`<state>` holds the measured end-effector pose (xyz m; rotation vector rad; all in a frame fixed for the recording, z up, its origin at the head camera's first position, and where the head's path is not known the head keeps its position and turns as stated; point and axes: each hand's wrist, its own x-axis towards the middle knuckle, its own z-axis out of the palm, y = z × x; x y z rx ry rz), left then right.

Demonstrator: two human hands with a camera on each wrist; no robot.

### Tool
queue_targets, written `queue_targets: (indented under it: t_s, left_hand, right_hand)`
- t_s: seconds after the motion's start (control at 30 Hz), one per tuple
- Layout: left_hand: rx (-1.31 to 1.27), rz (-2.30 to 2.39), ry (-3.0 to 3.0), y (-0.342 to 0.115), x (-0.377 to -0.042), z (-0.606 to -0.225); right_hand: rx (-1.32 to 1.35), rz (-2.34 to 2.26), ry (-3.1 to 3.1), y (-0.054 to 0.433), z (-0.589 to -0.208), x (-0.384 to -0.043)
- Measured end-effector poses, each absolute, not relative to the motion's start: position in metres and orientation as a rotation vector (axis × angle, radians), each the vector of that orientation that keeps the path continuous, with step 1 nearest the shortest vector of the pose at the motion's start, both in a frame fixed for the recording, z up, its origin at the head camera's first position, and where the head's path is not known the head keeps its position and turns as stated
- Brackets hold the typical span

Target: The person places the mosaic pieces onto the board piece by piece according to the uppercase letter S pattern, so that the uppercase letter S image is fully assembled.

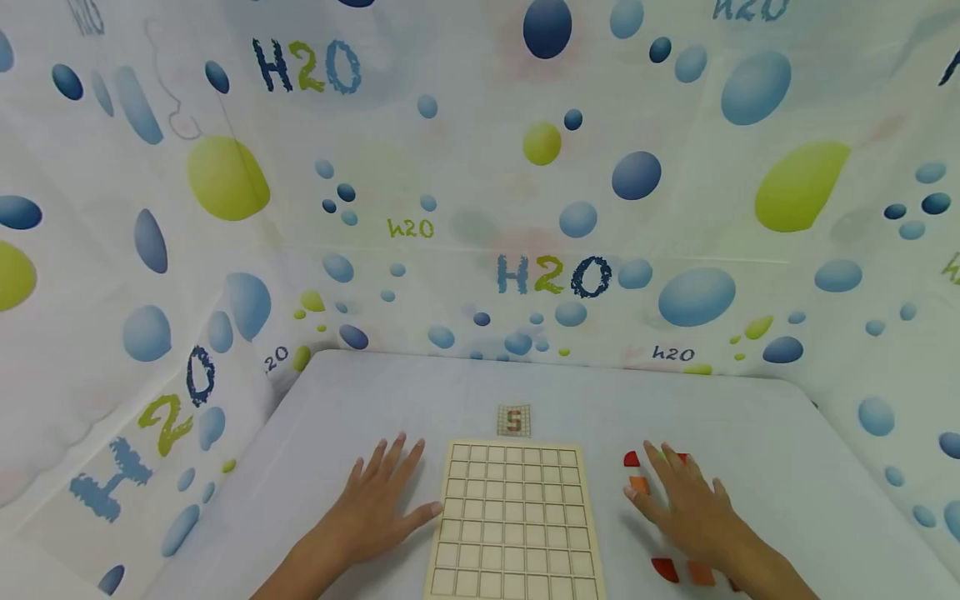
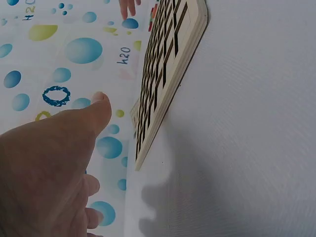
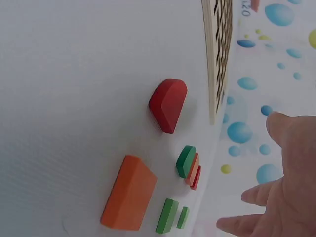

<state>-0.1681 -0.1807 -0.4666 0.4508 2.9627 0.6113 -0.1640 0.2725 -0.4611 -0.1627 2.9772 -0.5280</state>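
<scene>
My left hand [image 1: 378, 508] hovers with spread fingers over the table, left of a pale wooden grid board [image 1: 496, 490]. Its thumb overlaps the board's left edge in the head view; the left wrist view shows that thumb [image 2: 101, 106] apart from the wood. On the other side, my right hand [image 1: 693, 512] hangs over small coloured blocks, its fingers spread and holding nothing. Around it lie a red quarter-round block [image 3: 169, 106], an orange square block [image 3: 129, 197], a green quarter-round block [image 3: 186, 161] and green flat-sided blocks [image 3: 168, 216]. The right hand hides some blocks in the head view.
Beyond the board's far edge lies a small square card [image 1: 513, 421] with a gridded, S-like pattern. The white table [image 1: 375, 392] is bordered at the back and sides by a hanging sheet [image 1: 465, 158] printed with bubbles and "H2O".
</scene>
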Motion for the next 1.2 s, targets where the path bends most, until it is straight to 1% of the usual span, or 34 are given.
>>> queue_targets:
  t_s: [0.2, 0.5, 0.87, 1.2]
  left_hand:
    - [0.503, 0.674, 2.856, -0.180, -0.168, -0.466]
    - [0.670, 0.689, 2.732, -0.179, -0.173, -0.466]
    - [0.672, 0.638, 2.706, -0.181, -0.168, -0.471]
    - [0.655, 0.646, 2.677, -0.181, -0.171, -0.476]
  right_hand:
    - [-0.220, -0.652, 2.930, 0.278, -0.456, -0.169]
    - [-0.170, -0.724, 2.937, 0.304, -0.453, -0.188]
    - [-0.203, -0.705, 3.007, 0.341, -0.471, -0.206]
    - [-0.131, -0.838, 2.928, 0.357, -0.480, -0.215]
